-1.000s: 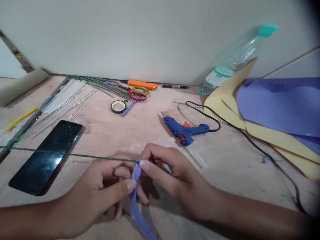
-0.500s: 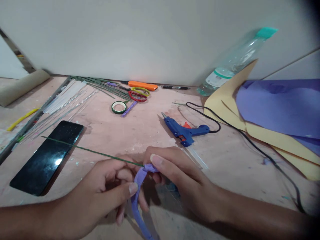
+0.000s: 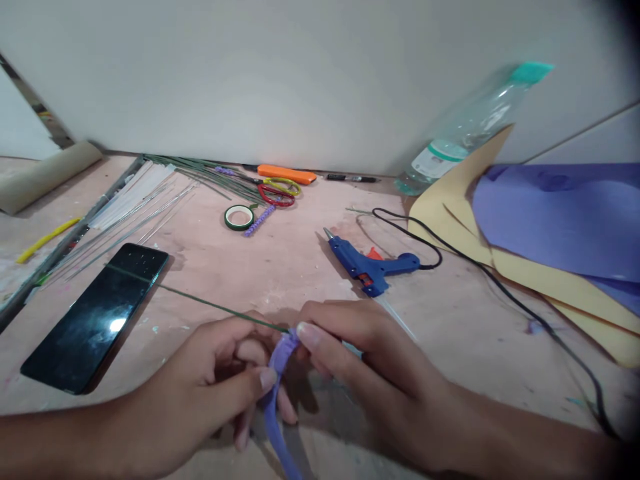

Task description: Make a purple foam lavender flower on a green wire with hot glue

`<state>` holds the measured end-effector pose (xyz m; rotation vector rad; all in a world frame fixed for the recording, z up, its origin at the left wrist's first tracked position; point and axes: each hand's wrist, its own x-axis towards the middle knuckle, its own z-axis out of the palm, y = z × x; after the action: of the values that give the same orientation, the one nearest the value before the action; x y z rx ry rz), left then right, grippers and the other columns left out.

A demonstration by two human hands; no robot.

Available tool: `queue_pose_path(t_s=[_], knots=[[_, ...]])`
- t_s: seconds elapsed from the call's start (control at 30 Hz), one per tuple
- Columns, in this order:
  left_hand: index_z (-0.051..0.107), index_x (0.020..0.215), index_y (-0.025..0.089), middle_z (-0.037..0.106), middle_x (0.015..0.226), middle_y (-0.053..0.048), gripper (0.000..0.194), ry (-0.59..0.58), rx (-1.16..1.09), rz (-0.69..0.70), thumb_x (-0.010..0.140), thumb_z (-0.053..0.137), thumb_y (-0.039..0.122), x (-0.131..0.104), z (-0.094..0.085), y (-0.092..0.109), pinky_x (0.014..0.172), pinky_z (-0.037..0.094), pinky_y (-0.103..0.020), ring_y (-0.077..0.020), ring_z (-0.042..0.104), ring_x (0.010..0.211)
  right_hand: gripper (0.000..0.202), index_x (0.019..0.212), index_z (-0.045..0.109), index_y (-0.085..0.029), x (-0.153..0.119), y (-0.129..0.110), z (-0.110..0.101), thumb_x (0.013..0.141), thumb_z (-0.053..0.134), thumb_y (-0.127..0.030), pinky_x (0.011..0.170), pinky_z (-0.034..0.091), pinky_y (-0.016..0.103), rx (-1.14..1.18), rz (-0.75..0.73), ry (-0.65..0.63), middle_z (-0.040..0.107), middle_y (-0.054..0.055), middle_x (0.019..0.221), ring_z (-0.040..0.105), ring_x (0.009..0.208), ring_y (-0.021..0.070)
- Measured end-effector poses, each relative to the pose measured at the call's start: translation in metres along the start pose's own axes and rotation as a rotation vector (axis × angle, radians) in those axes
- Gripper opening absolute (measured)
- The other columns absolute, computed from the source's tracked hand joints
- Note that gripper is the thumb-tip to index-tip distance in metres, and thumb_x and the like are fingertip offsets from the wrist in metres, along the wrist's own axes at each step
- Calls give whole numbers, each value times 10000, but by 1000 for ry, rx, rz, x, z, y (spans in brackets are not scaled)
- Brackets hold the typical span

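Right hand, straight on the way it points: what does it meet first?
The right hand pinches the purple strip; beyond that, it would probably meet the left hand first, though depth is unclear in this single view.

over the front of the bench (image 3: 220, 263), the strip (image 3: 283, 355) is in the left hand (image 3: 207, 377) and right hand (image 3: 373, 367). the phone (image 3: 90, 323) lies left of them, the glue gun (image 3: 357, 262) behind the right hand. farther back sit tape roll (image 3: 239, 228) and scissors (image 3: 263, 184); the bottle (image 3: 470, 133) is behind the sheets (image 3: 540, 220) at right.
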<state>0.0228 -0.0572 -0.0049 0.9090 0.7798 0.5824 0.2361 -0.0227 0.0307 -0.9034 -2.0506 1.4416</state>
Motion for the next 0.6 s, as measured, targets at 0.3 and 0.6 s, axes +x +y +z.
queue_pose_path(t_s=[0.3, 0.6], knots=[[672, 1129, 181, 730, 829, -27, 251, -22, -20, 47, 994, 663, 392, 2, 1, 5, 485, 406, -125, -52, 544, 553, 380, 775, 556, -184, 1, 8, 0, 1093, 435, -354, 556, 418, 214, 26, 84, 104, 588, -23, 654, 543, 585, 96], [679, 1032, 162, 709, 782, -21, 319, -65, -24, 13, 952, 710, 469, 2, 0, 4, 496, 425, -147, -45, 530, 503, 279, 863, 582, -188, -1, 8, 3, 1067, 496, -358, 595, 449, 257, 43, 88, 106, 644, 3, 725, 579, 619, 126]])
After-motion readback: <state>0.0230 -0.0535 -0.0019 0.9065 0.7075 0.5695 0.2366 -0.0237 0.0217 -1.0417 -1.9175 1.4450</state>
